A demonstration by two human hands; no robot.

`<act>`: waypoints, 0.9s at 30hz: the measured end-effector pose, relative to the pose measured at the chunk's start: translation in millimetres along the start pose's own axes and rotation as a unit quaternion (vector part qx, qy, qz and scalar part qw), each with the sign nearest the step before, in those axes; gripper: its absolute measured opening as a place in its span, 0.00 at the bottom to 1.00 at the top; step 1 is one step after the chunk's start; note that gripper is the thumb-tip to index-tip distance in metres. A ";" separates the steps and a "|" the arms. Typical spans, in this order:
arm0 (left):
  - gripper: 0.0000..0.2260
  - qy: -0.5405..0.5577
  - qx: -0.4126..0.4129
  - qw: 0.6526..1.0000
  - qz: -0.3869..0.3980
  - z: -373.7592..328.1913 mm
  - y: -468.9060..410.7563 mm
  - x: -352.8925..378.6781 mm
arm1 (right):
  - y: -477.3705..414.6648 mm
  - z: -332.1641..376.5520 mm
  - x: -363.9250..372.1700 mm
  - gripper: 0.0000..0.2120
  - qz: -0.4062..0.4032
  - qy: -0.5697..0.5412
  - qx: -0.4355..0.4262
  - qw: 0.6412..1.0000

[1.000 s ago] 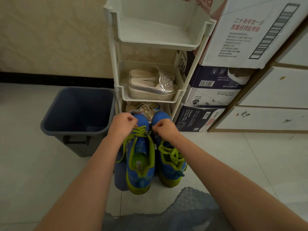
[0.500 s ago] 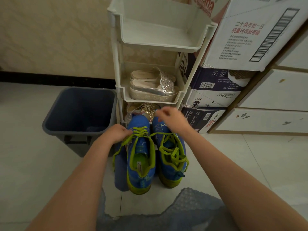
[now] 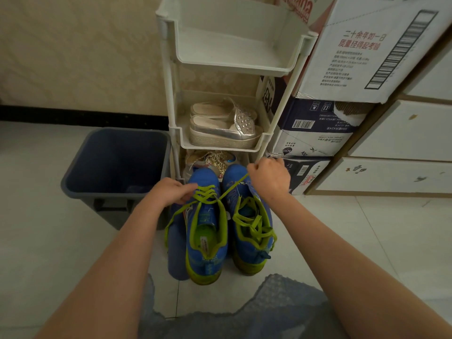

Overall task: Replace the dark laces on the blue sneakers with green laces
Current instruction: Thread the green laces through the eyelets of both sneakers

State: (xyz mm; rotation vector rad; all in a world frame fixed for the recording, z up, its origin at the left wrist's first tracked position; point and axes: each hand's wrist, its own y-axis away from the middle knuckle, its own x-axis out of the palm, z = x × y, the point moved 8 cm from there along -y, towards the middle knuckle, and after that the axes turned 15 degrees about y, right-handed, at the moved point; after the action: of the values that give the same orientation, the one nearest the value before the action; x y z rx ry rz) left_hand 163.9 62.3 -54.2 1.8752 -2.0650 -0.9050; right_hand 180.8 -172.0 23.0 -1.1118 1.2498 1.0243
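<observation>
My L hand (image 3: 172, 192) pinches the green lace (image 3: 228, 190) at the L sneaker (image 3: 205, 231) eyelets; R hand (image 3: 269, 179) grips its end, taut; R sneaker (image 3: 252, 231) just beside; bin (image 3: 110, 195) tight on left, rack (image 3: 227, 62) ahead, open tile (image 3: 342, 228) on right; top box (image 3: 367, 45) reads "二十余年如一日".
</observation>
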 end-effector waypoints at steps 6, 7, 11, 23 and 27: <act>0.08 -0.037 0.057 0.998 0.014 -6.4 -0.5 3.5 | 6.9 40.6 21.2 0.17 0.029 0.042 -0.199 0.979; 0.07 -0.059 0.067 0.996 0.015 -6.7 0.3 4.4 | 11.6 49.1 29.0 0.15 0.068 0.028 -0.231 0.970; 0.06 -0.065 0.097 0.993 0.022 -11.6 3.2 8.4 | 28.4 60.6 56.2 0.13 0.171 0.053 -0.273 0.945; 0.06 -0.057 0.091 0.994 0.013 -9.1 0.5 12.0 | -5.7 19.3 27.4 0.06 0.108 -0.037 -0.137 0.984; 0.04 -0.072 0.090 0.993 -0.002 -10.1 -0.6 7.7 | -0.2 27.9 19.5 0.11 0.120 -0.112 -0.140 0.977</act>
State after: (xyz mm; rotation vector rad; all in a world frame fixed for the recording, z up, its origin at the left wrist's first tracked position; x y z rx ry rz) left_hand 168.5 52.0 -48.4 1.9541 -2.2986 -0.9073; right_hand 187.2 -144.9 3.4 -1.0359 1.0977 1.5027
